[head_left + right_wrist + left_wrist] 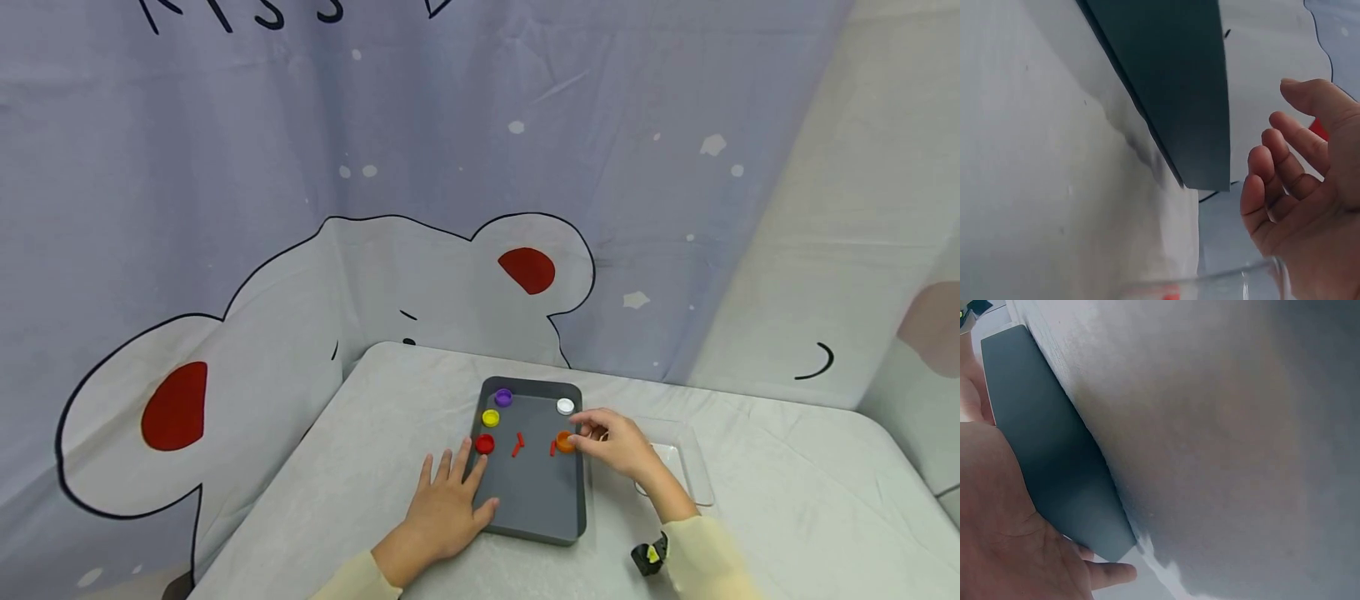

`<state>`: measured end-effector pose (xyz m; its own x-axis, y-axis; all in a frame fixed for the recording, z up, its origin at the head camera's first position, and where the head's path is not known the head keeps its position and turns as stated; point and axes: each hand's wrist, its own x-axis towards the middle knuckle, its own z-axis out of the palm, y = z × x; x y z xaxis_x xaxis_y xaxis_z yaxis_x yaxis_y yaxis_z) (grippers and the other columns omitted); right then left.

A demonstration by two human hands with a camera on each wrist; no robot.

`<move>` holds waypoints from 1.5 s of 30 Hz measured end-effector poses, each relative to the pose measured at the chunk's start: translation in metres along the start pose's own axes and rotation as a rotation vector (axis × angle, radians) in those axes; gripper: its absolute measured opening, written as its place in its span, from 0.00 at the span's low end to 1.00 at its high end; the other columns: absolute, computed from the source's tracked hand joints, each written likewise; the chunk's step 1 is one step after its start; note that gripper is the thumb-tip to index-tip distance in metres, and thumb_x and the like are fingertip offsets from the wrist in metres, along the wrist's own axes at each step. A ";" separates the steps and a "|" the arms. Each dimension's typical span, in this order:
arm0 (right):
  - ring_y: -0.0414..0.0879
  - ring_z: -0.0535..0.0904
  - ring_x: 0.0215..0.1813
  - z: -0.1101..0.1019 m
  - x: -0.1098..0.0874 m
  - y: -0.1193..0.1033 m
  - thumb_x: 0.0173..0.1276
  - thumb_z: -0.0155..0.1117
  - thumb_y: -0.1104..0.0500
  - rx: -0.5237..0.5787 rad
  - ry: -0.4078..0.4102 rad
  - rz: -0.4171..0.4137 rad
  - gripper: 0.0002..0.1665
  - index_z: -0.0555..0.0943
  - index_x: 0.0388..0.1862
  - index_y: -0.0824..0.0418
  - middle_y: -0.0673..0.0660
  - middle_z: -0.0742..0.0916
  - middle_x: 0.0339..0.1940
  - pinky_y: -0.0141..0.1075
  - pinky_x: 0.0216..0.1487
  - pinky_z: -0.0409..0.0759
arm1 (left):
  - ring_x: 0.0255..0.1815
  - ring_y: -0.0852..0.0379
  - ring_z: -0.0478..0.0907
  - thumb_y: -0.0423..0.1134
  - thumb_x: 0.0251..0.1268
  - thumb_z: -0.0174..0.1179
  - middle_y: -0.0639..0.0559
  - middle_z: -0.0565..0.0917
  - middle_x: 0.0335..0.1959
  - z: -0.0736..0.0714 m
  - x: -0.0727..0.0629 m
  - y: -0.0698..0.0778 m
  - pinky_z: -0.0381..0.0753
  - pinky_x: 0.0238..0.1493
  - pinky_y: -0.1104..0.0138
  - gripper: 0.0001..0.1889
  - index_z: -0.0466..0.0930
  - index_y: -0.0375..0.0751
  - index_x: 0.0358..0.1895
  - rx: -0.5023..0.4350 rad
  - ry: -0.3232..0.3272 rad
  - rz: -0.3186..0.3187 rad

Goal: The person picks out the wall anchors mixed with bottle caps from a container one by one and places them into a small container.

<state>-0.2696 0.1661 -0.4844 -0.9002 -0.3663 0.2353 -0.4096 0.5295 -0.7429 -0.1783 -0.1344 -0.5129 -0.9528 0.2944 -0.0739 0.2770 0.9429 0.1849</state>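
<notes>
On the table lies a dark grey tray (pixel 532 500). Along its left side stand small round cups: purple (pixel 503 397), yellow (pixel 490 418) and red (pixel 485 444). A white cup (pixel 565 406) and an orange cup (pixel 565 442) are on the right side. Small red sticks (pixel 517 448) lie mid-tray, and another red stick (pixel 552 448) is beside the orange cup. My left hand (pixel 447 508), fingers spread, rests at the tray's left edge. My right hand (pixel 618 443) hovers by the orange cup, thumb and fingertips apart; nothing shows between them in the right wrist view.
A clear plastic container (pixel 701 467) stands right of the tray, partly behind my right forearm; something red shows through it in the right wrist view. A black device (pixel 648 557) is at my right wrist. A printed curtain (pixel 450 283) hangs behind the table.
</notes>
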 end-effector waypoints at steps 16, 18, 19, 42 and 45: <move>0.41 0.74 0.33 0.017 0.008 -0.005 0.60 0.77 0.59 -0.116 -0.035 0.011 0.19 0.87 0.48 0.65 0.54 0.82 0.32 0.32 0.35 0.73 | 0.81 0.34 0.48 0.66 0.76 0.41 0.42 0.49 0.83 0.000 -0.001 -0.001 0.44 0.75 0.35 0.38 0.60 0.49 0.80 0.018 0.026 0.007; 0.43 0.74 0.33 0.019 0.009 -0.005 0.59 0.78 0.60 -0.126 -0.047 0.000 0.18 0.87 0.47 0.66 0.55 0.82 0.32 0.33 0.36 0.73 | 0.82 0.35 0.47 0.67 0.76 0.39 0.43 0.49 0.84 0.000 -0.001 -0.001 0.43 0.75 0.36 0.38 0.59 0.50 0.80 0.022 0.023 0.004; 0.44 0.75 0.34 0.021 0.010 -0.005 0.58 0.78 0.60 -0.132 -0.055 -0.001 0.18 0.87 0.46 0.66 0.55 0.82 0.32 0.33 0.36 0.74 | 0.82 0.35 0.47 0.67 0.76 0.39 0.43 0.49 0.84 0.000 -0.002 -0.001 0.43 0.75 0.36 0.38 0.59 0.50 0.80 0.024 0.023 0.005; 0.45 0.74 0.37 0.042 0.022 0.003 0.54 0.80 0.61 -0.356 -0.095 0.037 0.13 0.89 0.39 0.59 0.52 0.79 0.35 0.42 0.44 0.75 | 0.82 0.36 0.47 0.67 0.76 0.39 0.43 0.48 0.84 0.002 0.000 0.000 0.42 0.75 0.36 0.37 0.59 0.50 0.80 0.029 0.011 0.007; 0.46 0.74 0.39 0.044 0.024 0.001 0.54 0.80 0.60 -0.403 -0.112 0.058 0.13 0.90 0.39 0.58 0.52 0.79 0.37 0.43 0.46 0.76 | 0.82 0.36 0.47 0.67 0.76 0.40 0.43 0.48 0.84 0.002 0.000 0.000 0.42 0.75 0.36 0.37 0.59 0.50 0.80 0.030 0.013 0.006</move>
<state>-0.2854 0.1239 -0.5069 -0.9112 -0.3961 0.1137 -0.4033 0.8008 -0.4428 -0.1783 -0.1342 -0.5150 -0.9526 0.2983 -0.0598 0.2862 0.9454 0.1556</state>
